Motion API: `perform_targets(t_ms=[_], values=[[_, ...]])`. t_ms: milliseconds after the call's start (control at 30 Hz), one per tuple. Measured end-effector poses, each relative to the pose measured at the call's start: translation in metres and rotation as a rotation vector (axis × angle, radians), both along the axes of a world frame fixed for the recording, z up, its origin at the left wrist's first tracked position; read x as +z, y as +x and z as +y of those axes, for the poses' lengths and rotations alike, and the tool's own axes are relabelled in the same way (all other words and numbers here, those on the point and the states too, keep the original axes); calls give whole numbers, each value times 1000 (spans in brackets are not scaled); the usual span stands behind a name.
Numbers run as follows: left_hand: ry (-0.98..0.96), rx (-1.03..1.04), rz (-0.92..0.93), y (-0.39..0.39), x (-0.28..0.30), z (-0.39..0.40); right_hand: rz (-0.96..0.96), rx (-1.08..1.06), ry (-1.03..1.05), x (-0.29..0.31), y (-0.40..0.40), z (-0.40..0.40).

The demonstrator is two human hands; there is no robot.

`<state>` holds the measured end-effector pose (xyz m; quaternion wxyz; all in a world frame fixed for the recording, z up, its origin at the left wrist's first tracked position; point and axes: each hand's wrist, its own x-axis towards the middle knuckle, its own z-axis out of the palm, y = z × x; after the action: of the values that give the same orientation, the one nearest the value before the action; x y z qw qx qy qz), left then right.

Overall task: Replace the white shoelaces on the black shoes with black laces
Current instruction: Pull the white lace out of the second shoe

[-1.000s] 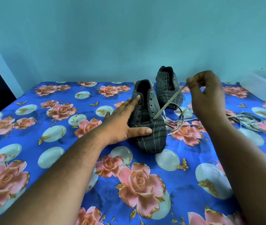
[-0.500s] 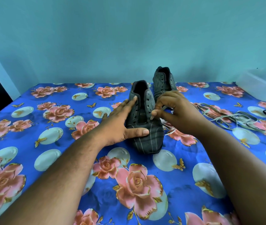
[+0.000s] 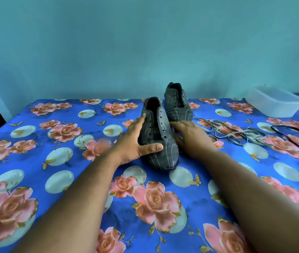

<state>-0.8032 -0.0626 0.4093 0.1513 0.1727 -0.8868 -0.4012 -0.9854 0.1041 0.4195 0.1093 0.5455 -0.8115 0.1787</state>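
Near shoe (image 3: 158, 136), unlaced and likely light and soft-sided, braced by flat left hand (image 3: 136, 143) and loosely spread, empty right hand (image 3: 192, 137); limp white laces (image 3: 236, 130) right of it, black laces (image 3: 294, 136) farther right, best pinched at tips.

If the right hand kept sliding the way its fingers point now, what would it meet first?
The right hand lies flat beside the near shoe, fingers pointing up and left. Straight on, they would probably meet the toe of the far shoe, just ahead of the fingertips; depth is hard to judge, so they may already touch the near shoe.
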Motion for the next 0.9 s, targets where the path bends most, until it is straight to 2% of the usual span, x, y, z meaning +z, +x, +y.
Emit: perform_targets(t_ms=[133, 267, 467, 533, 600, 700, 800, 900], values=[[5, 3, -22, 2, 2, 1, 25, -7, 78, -4, -2, 10], [-17, -1, -53, 0, 2, 2, 92, -112, 124, -2, -11, 40], [-9, -2, -55, -1, 2, 1, 125, -413, 51, 5, -53, 104], [-6, -4, -50, -1, 2, 1, 123, -422, -11, 7, -52, 108], [-11, -5, -49, -1, 3, 2, 95, -343, 38, 5, -38, 103], [-21, -9, -40, -2, 2, 1, 3, -193, 227, -5, -25, 94], [-16, -14, -44, -3, 1, -1, -175, -241, 238, -3, -47, 88], [-21, -16, -37, -4, 1, -1, -160, -348, 289, 2, -72, 85]])
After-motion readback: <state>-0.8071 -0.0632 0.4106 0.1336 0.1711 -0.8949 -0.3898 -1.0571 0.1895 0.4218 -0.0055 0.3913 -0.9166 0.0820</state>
